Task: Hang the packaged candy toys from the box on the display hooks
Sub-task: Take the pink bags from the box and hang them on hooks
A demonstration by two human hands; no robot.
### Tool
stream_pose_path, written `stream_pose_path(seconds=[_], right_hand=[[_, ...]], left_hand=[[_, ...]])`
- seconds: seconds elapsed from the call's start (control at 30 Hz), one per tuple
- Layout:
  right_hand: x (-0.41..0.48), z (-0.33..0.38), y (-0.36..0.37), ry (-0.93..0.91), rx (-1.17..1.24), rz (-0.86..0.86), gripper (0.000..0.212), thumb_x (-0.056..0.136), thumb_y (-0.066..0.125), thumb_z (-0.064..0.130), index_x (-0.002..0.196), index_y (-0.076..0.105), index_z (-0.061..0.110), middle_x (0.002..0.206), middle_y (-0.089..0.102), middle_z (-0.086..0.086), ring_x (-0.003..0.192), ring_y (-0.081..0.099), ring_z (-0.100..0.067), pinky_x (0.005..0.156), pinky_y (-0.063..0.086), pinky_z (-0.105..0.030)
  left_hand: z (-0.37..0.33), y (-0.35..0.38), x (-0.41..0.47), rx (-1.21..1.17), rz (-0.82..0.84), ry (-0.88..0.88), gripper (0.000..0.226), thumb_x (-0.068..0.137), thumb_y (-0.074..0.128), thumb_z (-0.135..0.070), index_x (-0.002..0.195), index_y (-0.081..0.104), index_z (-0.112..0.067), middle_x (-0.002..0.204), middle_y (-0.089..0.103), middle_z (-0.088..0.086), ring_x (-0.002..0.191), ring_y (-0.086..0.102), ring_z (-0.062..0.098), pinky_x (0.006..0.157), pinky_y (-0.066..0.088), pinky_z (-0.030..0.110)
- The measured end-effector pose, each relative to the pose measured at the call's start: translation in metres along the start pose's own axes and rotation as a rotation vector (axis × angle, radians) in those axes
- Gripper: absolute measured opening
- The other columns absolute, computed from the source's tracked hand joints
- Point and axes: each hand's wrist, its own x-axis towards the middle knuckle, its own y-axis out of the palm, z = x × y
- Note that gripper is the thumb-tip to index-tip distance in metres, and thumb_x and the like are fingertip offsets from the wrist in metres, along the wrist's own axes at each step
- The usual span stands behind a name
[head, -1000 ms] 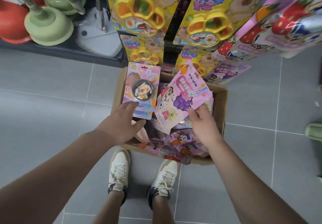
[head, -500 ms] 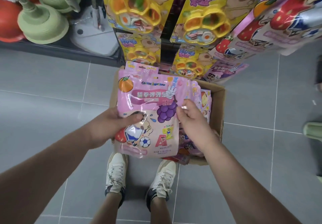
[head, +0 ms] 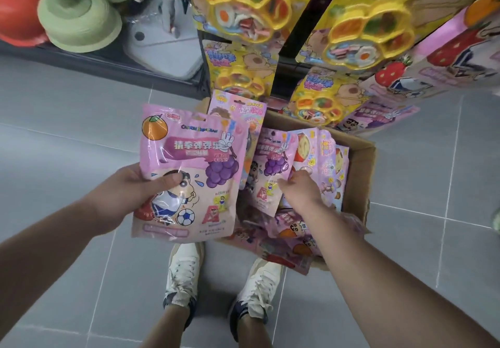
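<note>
My left hand (head: pixel 130 193) grips a pink candy toy bag (head: pixel 194 169) with an orange, grapes and a cartoon boy printed on it, thumb across its front, held left of the cardboard box (head: pixel 359 163). A second pink card package (head: pixel 238 109) sticks up behind that bag. My right hand (head: pixel 300 190) reaches into the box and pinches another pink bag (head: pixel 270 169) of the same design. Several more pink packages fill the box. Yellow candy toy packs (head: pixel 243 9) and pink bags (head: pixel 446 58) hang on the display above.
The box stands on a grey tiled floor (head: pixel 67 120), just beyond my white shoes (head: pixel 184 274). At the upper left a low dark shelf holds green plungers (head: pixel 78 23), a red one and a white mop head (head: pixel 165 47). A greenish object shows at the right edge.
My left hand has carried the pink bag left, off the box. My right hand let go of it and dropped into the box onto another pink bag.
</note>
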Motion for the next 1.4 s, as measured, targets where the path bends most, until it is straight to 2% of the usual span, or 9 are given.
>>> stream_pose_path(seconds=[0.17, 0.33, 0.57, 0.67, 0.77, 0.9, 1.13, 1.27, 1.4], right_hand=[[0.026, 0.011, 0.027, 0.002, 0.016, -0.078, 0.037, 0.1, 0.059, 0.033, 0.128, 0.057, 0.008, 0.119, 0.066, -0.01, 0.096, 0.062, -0.027, 0.07, 0.043, -0.029], [0.018, 0.009, 0.022, 0.026, 0.17, -0.121, 0.033, 0.1, 0.059, 0.032, 0.115, 0.071, 0.006, 0.117, 0.069, -0.012, 0.104, 0.065, -0.031, 0.086, 0.05, -0.034], [-0.058, -0.002, -0.046, 0.001, 0.361, -0.155, 0.017, 0.099, 0.056, 0.037, 0.101, 0.066, 0.023, 0.105, 0.07, 0.0, 0.099, 0.064, -0.022, 0.09, 0.053, -0.035], [-0.097, -0.015, -0.08, -0.014, 0.453, -0.139, 0.028, 0.085, 0.057, 0.05, 0.099, 0.067, 0.028, 0.101, 0.074, 0.003, 0.096, 0.071, -0.024, 0.089, 0.059, -0.048], [-0.147, -0.026, -0.121, -0.053, 0.574, -0.146, 0.026, 0.078, 0.061, 0.051, 0.095, 0.071, 0.033, 0.094, 0.077, -0.002, 0.095, 0.073, -0.033, 0.087, 0.059, -0.054], [-0.236, -0.016, -0.186, -0.1, 0.718, -0.167, 0.012, 0.097, 0.064, 0.02, 0.096, 0.074, 0.025, 0.098, 0.079, 0.001, 0.098, 0.074, -0.026, 0.091, 0.06, -0.049], [-0.366, -0.025, -0.292, -0.259, 0.77, -0.299, 0.016, 0.102, 0.058, 0.012, 0.095, 0.068, 0.023, 0.08, 0.077, 0.012, 0.078, 0.071, -0.014, 0.082, 0.059, -0.036], [-0.416, -0.045, -0.328, -0.332, 0.77, -0.37, 0.016, 0.103, 0.055, 0.011, 0.091, 0.065, 0.015, 0.076, 0.076, 0.008, 0.067, 0.071, -0.001, 0.063, 0.057, -0.022], [-0.435, -0.061, -0.347, -0.355, 0.769, -0.395, 0.016, 0.104, 0.054, 0.013, 0.091, 0.064, 0.015, 0.081, 0.078, 0.002, 0.07, 0.075, -0.01, 0.06, 0.056, -0.027]], left_hand=[[0.017, -0.005, 0.008, 0.026, 0.033, -0.017, 0.027, 0.091, 0.07, -0.023, 0.115, 0.074, -0.013, 0.105, 0.08, 0.014, 0.093, 0.079, 0.035, 0.081, 0.064, 0.045], [0.02, -0.008, -0.004, -0.013, 0.022, -0.05, 0.022, 0.087, 0.071, -0.021, 0.105, 0.079, -0.012, 0.103, 0.08, 0.018, 0.09, 0.078, 0.039, 0.072, 0.066, 0.041], [-0.023, 0.01, -0.042, -0.014, 0.002, -0.011, 0.018, 0.086, 0.072, -0.025, 0.102, 0.08, -0.019, 0.102, 0.08, 0.016, 0.089, 0.079, 0.039, 0.093, 0.057, 0.05], [-0.049, 0.019, -0.073, 0.005, 0.006, 0.025, 0.03, 0.084, 0.076, -0.031, 0.109, 0.077, -0.014, 0.103, 0.08, 0.016, 0.091, 0.078, 0.041, 0.099, 0.053, 0.057], [-0.086, 0.031, -0.117, 0.058, 0.06, 0.091, 0.051, 0.07, 0.088, -0.058, 0.106, 0.079, -0.023, 0.104, 0.08, 0.014, 0.092, 0.075, 0.044, 0.084, 0.05, 0.046], [-0.143, 0.041, -0.186, 0.156, 0.073, 0.158, 0.084, 0.044, 0.085, -0.081, 0.102, 0.08, -0.021, 0.106, 0.075, 0.026, 0.078, 0.057, 0.03, 0.054, 0.047, 0.026], [-0.229, 0.069, -0.305, 0.266, 0.09, 0.311, 0.102, 0.044, 0.084, -0.084, 0.111, 0.073, -0.007, 0.104, 0.08, 0.015, 0.084, 0.075, 0.032, 0.066, 0.057, 0.036], [-0.249, 0.089, -0.356, 0.28, 0.147, 0.409, 0.085, 0.056, 0.082, -0.079, 0.112, 0.076, -0.015, 0.111, 0.079, 0.013, 0.102, 0.076, 0.036, 0.096, 0.056, 0.057], [-0.256, 0.122, -0.388, 0.252, 0.135, 0.5, 0.056, 0.079, 0.079, -0.062, 0.11, 0.076, -0.016, 0.11, 0.08, 0.012, 0.101, 0.077, 0.034, 0.1, 0.055, 0.058]])
